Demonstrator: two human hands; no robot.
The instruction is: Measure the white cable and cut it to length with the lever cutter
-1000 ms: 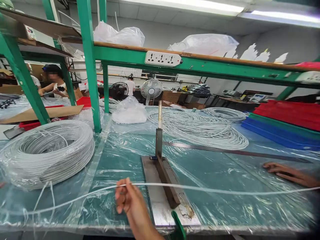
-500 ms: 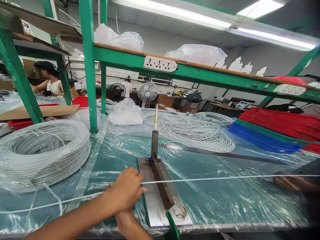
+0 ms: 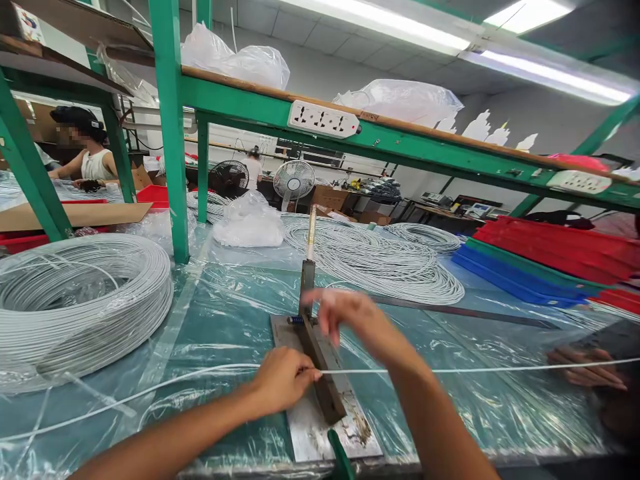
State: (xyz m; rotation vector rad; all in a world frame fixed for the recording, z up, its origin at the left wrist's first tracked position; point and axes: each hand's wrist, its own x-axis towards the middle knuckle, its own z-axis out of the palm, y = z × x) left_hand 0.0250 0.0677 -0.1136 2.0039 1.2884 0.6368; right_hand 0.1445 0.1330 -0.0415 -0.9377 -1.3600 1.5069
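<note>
A thin white cable (image 3: 480, 369) runs across the bench over a metal base plate (image 3: 357, 433) with a brown bar and an upright lever (image 3: 308, 277). My left hand (image 3: 285, 379) is closed on this cable just left of the bar, thumb and finger pinching it. My right hand (image 3: 350, 313), blurred by motion, is raised above the cable beside the foot of the lever. Its fingers are apart with nothing visible in them. The lever stands upright, its pale upper end (image 3: 312, 233) uncovered. A green handle-like part (image 3: 341, 457) sticks out at the plate's front edge.
A large wrapped cable coil (image 3: 135, 300) lies at left, loose coils (image 3: 380, 260) behind. Red and blue trays (image 3: 525, 273) are stacked at right. Another person's hand (image 3: 585, 367) is near the cable at right. A green shelf frame (image 3: 173, 167) crosses above.
My right hand has come from beneath my left forearm up and right to the lever. My left hand has shifted right along with the cable, nearer the bar. The view has shifted slightly.
</note>
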